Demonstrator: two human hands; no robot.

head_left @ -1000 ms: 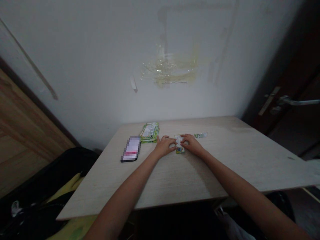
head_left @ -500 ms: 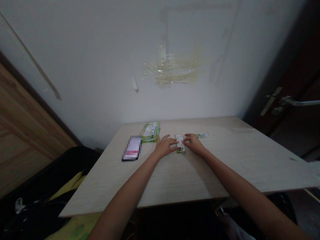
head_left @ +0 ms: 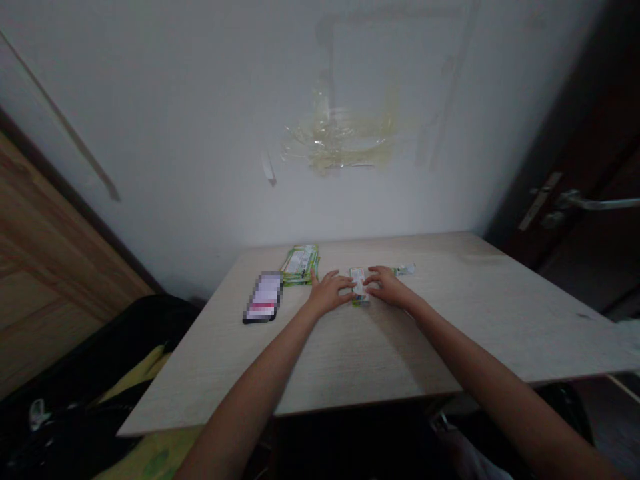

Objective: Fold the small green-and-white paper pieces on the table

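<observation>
A small folded packet (head_left: 358, 283), white and green with print, lies on the light wooden table between my two hands. My left hand (head_left: 331, 292) reaches it from the left, fingers spread and fingertips touching its left edge. From the other side comes my right hand (head_left: 388, 287), its fingers apart and slightly bent, with the tips at the right edge. Just beyond my right hand is a crumpled strip of wrapper (head_left: 404, 269). A stack of green and white packets (head_left: 301, 263) sits behind my left hand.
A phone (head_left: 264, 297) with a blurred screen lies left of my left hand. The table (head_left: 320, 373) meets a wall (head_left: 200, 133) with yellowed tape at the back. A dark door with a metal handle (head_left: 595, 203) stands right, and a black bag (head_left: 125, 340) is left.
The fingers of my right hand have spread a little further apart beside the packet. My left hand and the other things keep their places, apart from a slight shift of the view.
</observation>
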